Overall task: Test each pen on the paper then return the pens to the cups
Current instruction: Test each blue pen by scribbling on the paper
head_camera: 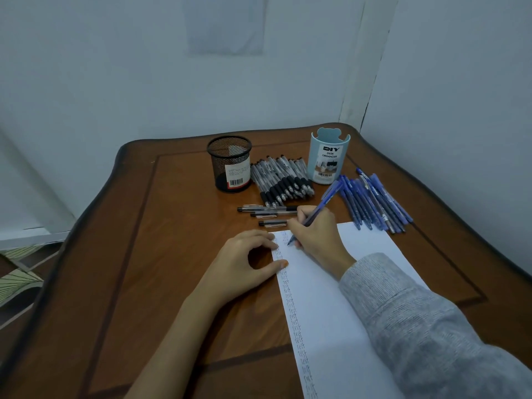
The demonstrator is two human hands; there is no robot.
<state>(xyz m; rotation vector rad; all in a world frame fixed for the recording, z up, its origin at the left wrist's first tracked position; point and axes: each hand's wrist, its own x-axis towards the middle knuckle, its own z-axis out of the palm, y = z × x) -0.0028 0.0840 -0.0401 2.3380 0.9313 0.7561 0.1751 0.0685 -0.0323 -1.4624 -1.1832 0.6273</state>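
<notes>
On smooth paper (pixel 339 298), hand (pixel 313 231) gripping slim pen (pixel 319 208)

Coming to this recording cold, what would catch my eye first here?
The right hand, at centre, grips a blue plastic pen, tip on the white sheet of paper, whose left edge bears a long column of handwritten "test" words. The left hand rests on that edge. Behind, black-gripped clear pens lie heaped between a black wire-mesh cup and a pale blue plastic cup, with loose blue pens to its right.
</notes>
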